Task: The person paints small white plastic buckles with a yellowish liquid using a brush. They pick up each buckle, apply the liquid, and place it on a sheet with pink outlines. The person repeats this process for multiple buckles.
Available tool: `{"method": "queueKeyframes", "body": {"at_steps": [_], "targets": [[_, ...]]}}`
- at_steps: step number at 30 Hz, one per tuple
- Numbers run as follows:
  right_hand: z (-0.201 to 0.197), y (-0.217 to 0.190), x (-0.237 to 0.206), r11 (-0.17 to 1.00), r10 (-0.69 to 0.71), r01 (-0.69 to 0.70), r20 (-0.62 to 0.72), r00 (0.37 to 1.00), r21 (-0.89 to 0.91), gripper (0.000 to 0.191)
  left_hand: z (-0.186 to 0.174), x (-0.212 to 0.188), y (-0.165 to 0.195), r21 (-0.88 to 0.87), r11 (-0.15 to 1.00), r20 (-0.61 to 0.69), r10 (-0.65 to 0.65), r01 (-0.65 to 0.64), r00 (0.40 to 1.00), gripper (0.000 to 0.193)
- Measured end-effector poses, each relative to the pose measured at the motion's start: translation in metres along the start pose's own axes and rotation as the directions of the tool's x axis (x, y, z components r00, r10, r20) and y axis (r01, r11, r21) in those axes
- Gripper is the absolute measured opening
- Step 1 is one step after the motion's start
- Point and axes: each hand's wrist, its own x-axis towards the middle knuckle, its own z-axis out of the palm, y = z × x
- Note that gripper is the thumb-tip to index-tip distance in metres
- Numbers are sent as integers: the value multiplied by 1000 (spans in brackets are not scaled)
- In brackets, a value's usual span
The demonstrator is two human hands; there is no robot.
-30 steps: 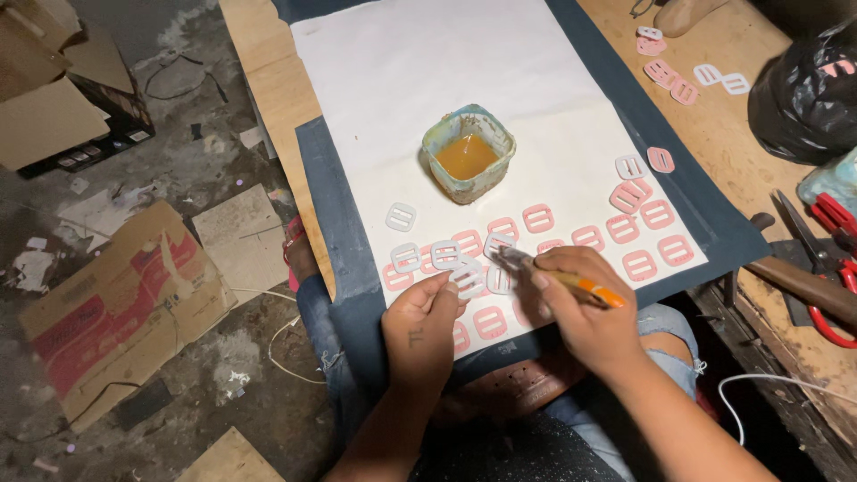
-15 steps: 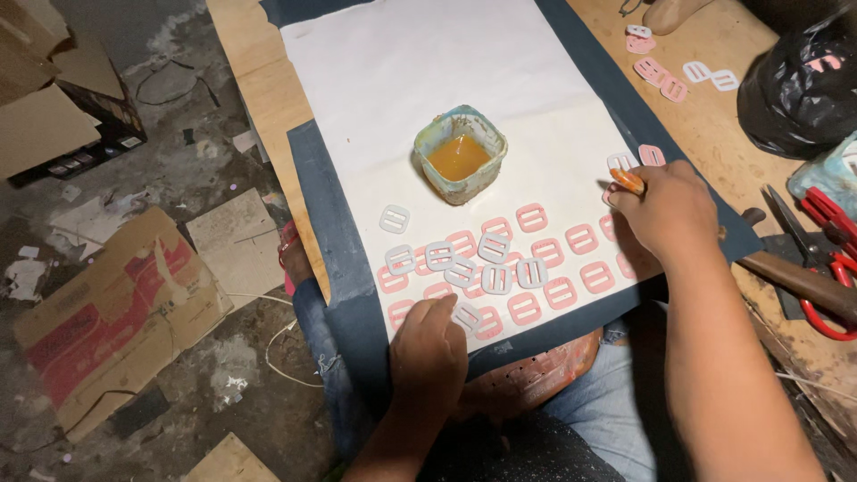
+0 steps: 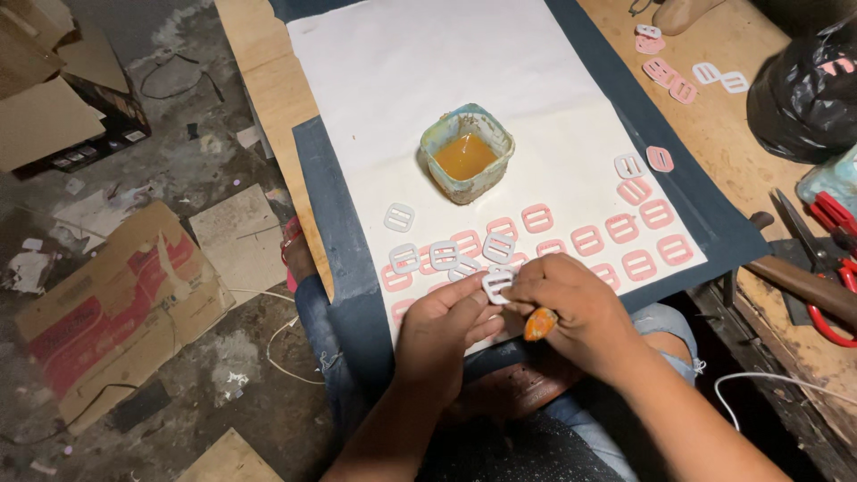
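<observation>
White plastic slide buckle (image 3: 496,284) is pinched between the fingertips of both hands, just above the near edge of the white paper sheet (image 3: 446,71) on the bench (image 3: 714,116). Left hand (image 3: 442,335): palm down, fingers extended forward, thumb and forefinger closed on the buckle's lower edge. Right hand (image 3: 567,303): curled over, fingertips pressed on the buckle's right side, with an orange-handled tool (image 3: 539,323) tucked under the palm; its tip is hidden, so its kind cannot be told. Both forearms come in low from the lap, wrists near each other.

Around the hands: pink buckles (image 3: 625,241) lie in rows on the paper, with more white buckles (image 3: 420,254) just beside them. A square tub of amber liquid (image 3: 467,156) stands further out, well apart from the hands.

Judgement: the handling goes best with the buckle held by its edges, faces left free, and kept level over the paper. The tucked tool should stay clear of the laid-out pieces.
</observation>
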Motion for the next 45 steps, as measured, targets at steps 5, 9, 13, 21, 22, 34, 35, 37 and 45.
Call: {"method": "queueKeyframes", "body": {"at_steps": [5,9,13,21,22,34,35,37,45], "targets": [[-1,-14,2,996,-59,61,26,998,-61,32,-2,-7,1,-5,998,-7,65,-65,998,45],[-3,-17,2,987,-127,133,61,990,-95,36,2,-11,3,153,974,-12,168,-165,986,44],[-10,-14,-5,987,-118,104,-112,987,-123,29,6,-12,10,297,952,-206,136,-71,969,44],[6,10,-16,633,562,-480,65,824,608,26,6,-10,4,390,915,-205,199,-106,958,44],[9,12,-17,561,612,-527,110,784,639,26,6,-10,2,389,909,-179,237,-153,955,43],[10,-4,-17,979,61,-43,-86,994,200,18,1,-6,-4,157,950,-53,280,-269,959,43],[9,-5,-17,975,62,-46,-65,996,216,18,0,-6,-5,26,972,-43,235,-234,971,44],[8,-6,-17,967,62,-54,-25,998,249,18,-1,-5,-6,-8,989,-127,146,-148,981,44],[8,-4,-26,974,152,-135,-80,985,183,17,1,-3,-1,116,949,-211,311,-293,926,43]]}}
